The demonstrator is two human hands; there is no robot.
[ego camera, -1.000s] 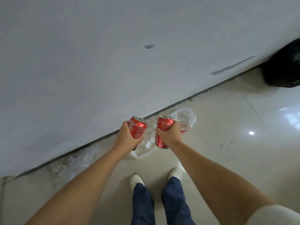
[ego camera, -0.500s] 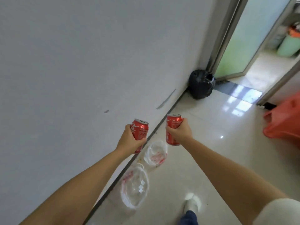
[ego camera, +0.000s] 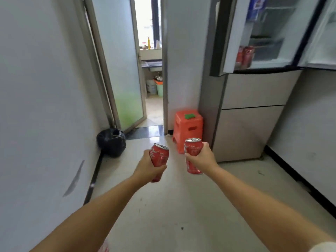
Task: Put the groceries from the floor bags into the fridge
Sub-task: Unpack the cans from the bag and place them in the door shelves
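Observation:
My left hand [ego camera: 148, 167] grips a red soda can [ego camera: 160, 156], tilted slightly to the left. My right hand [ego camera: 203, 157] holds a second red soda can [ego camera: 192, 151] upright. Both cans hang at mid height over the floor, a little apart. The fridge [ego camera: 252, 113] stands ahead on the right with its upper doors open. Two red cans [ego camera: 244, 56] sit on a shelf of the left open door [ego camera: 231, 35]. No floor bag with groceries shows in this view.
An orange plastic stool [ego camera: 188, 128] stands against the wall just left of the fridge. A black rubbish bag [ego camera: 111, 141] lies in the left corner by a frosted glass door [ego camera: 118, 66]. Beyond the doorway is a kitchen counter [ego camera: 151, 57]. White walls flank the tiled floor [ego camera: 172, 206].
The view has swung up and right from the wall and the plastic bags on the floor toward the open fridge. Both hands have kept hold of their cans.

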